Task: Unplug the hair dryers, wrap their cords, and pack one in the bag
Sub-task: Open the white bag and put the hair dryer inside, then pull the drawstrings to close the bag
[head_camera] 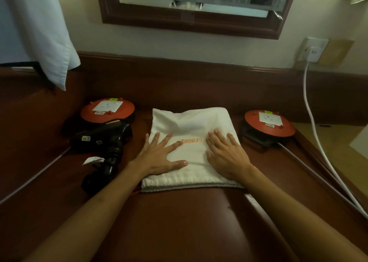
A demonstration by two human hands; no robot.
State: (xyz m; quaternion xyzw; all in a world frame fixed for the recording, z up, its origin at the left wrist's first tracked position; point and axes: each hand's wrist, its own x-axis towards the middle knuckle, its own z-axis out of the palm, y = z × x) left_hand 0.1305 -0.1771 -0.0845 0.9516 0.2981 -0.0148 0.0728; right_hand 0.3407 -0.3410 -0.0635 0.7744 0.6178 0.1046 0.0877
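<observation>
A white drawstring bag (pixel 191 122) with orange lettering lies bulging in the middle of the dark wooden table (pixel 179 222). My left hand (pixel 161 156) rests flat on the bag's left part, fingers spread. On its right part my right hand (pixel 227 154) also lies flat. A black hair dryer (pixel 103 140) sits on the table left of the bag, its cord wound round the handle and its black plug (pixel 97 179) nearest me. What the bag holds is hidden.
Two orange socket reels (pixel 107 110) (pixel 269 125) stand behind, one on each side of the bag. A white plug (pixel 313 53) sits in a wall socket at right, its white cable (pixel 310 118) running down. A grey cable (pixel 33 178) crosses the left. A white cloth (pixel 49 42) hangs upper left.
</observation>
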